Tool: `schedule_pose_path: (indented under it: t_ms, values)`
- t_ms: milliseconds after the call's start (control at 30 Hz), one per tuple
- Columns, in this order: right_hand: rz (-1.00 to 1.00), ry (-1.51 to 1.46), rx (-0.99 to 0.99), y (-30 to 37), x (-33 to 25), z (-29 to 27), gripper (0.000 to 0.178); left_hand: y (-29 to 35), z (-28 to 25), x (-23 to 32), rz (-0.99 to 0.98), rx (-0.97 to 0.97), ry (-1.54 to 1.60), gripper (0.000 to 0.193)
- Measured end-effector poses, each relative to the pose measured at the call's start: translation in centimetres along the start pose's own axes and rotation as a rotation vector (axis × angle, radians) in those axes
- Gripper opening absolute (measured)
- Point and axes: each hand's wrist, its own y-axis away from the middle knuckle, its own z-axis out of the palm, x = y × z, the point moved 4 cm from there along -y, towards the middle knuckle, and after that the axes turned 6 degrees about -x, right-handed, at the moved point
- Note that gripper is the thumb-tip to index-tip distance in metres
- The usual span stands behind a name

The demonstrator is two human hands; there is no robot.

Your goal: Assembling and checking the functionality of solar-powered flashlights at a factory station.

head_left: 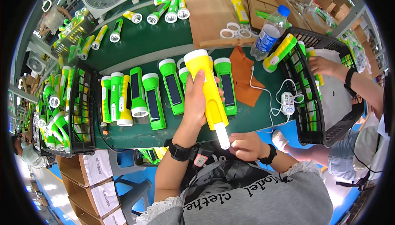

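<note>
My left hand is wrapped around a yellow flashlight. Its round white head points away from me, and a glowing white tube sticks out of its near end. Beside that tube is my right hand, its fingers loosely bent and apart, holding nothing I can see; whether a fingertip touches the tube I cannot tell. Behind the held flashlight, several green flashlights with dark solar panels stand in a row on the green table. A yellow-and-green flashlight is among them on the left.
Black baskets of flashlights flank me, one left and one right. A co-worker's hand reaches into the right one. Nearby are a water bottle, brown cloth, a white-cabled power strip, white rings and cartons.
</note>
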Motion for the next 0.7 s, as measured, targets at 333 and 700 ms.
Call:
schedule_pose_path:
  t_ms: [333,700]
  values:
    - [0.635,0.252,0.078,-3.7,3.1,-2.4,0.036,2.3,1.4,-1.8,0.102,-0.005,-0.192,0.030]
    - [1.131,0.401,-0.363,1.1,16.9,-5.1,0.019,3.0,1.3,-2.0,0.010,-0.050,0.050,0.025]
